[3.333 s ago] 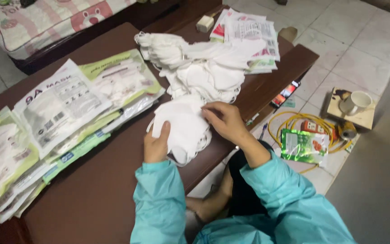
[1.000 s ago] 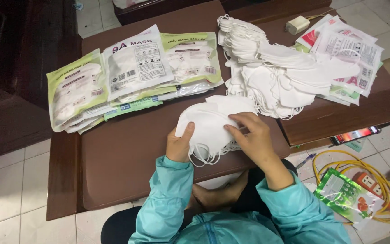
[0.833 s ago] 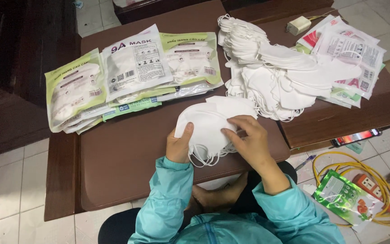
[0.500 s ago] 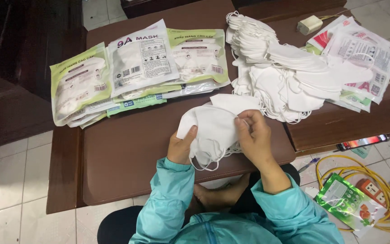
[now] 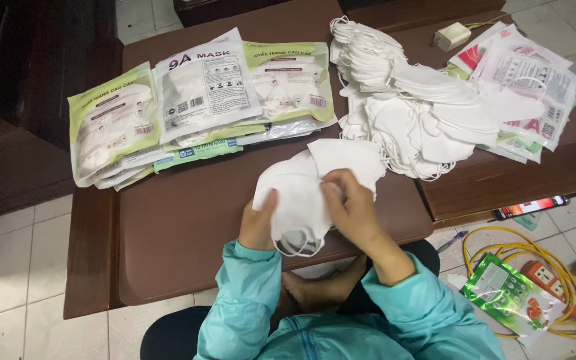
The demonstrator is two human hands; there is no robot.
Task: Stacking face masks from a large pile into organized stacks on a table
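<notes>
A small stack of white folded face masks (image 5: 305, 193) lies at the near edge of a brown wooden table (image 5: 181, 227). My left hand (image 5: 259, 223) grips the stack's left side, thumb on top. My right hand (image 5: 353, 207) pinches the stack's upper right part with its fingertips. Elastic ear loops hang off the table edge below the masks. Both arms wear teal sleeves.
A big loose heap of white masks (image 5: 408, 100) covers the table's right. Sealed mask packets, green and white (image 5: 195, 100), fan out at the left; more packets (image 5: 528, 80) lie far right by a small white box (image 5: 453, 35). Below right: phone (image 5: 528, 208), yellow cable (image 5: 521, 247), green pouch (image 5: 511, 300).
The view has shifted a little over the table. My hands have stayed on the mask stack, with the right fingers sliding toward its top middle.
</notes>
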